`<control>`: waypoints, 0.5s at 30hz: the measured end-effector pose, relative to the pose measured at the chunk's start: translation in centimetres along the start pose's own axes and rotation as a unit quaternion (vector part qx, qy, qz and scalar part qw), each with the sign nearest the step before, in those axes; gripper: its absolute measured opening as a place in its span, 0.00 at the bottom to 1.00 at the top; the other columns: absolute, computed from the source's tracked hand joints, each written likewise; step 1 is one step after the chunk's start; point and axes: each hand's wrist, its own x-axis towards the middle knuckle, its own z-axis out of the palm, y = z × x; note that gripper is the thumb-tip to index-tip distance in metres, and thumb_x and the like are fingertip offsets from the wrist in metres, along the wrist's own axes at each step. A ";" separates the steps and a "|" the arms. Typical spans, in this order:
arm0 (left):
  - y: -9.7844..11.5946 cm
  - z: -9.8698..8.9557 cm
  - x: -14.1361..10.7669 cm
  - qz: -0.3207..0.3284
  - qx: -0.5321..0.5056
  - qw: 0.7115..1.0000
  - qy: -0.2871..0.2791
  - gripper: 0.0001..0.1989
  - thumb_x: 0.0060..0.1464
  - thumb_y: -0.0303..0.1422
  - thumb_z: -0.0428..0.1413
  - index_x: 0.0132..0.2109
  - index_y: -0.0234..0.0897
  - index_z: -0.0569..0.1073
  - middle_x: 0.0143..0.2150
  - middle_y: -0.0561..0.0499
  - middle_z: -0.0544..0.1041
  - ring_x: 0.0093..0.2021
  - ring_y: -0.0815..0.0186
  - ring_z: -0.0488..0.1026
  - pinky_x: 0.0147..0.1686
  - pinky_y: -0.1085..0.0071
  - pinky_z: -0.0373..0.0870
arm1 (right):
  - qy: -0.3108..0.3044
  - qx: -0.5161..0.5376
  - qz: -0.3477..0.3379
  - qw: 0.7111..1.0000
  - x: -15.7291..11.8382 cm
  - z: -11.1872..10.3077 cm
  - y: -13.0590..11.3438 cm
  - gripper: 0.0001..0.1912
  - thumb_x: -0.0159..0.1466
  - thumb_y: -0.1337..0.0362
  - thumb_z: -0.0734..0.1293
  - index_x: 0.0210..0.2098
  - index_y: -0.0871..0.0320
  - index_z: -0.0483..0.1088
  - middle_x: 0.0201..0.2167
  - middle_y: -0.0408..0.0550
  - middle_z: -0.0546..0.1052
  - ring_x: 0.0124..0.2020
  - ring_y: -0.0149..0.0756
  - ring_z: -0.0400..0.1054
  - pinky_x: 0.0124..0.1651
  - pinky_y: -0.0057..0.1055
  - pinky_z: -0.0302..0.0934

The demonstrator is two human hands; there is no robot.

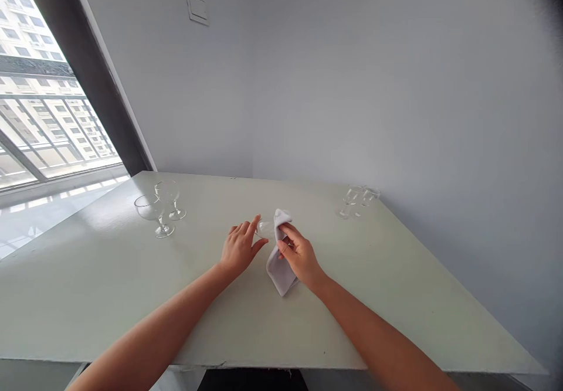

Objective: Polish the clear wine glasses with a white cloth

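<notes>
Near the middle of the table, a clear stemmed glass lies on its side between my two hands. My left hand curves its fingers and thumb around the glass's left end. My right hand pinches a pale white cloth, which wraps the glass's right end and hides it. The lower part of the cloth hangs down below my right fingers. Whether the glass touches the table I cannot tell.
Two stemmed glasses, a nearer one and one behind, stand upright on the left of the white table. Smaller stemmed glasses stand at the back right. Walls border the back and right; a window is at left.
</notes>
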 end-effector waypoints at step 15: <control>1.4 -2.0 0.1 0.127 0.075 0.989 -0.015 0.22 0.54 0.43 0.49 0.54 0.40 0.64 0.34 0.47 0.74 0.39 0.60 0.68 0.47 0.59 0.55 | -0.112 0.159 0.155 0.969 1.6 -1.9 2.2 0.16 0.53 0.57 0.68 0.38 0.59 0.69 0.14 0.38 0.70 0.15 0.29 0.65 0.24 0.27 0.61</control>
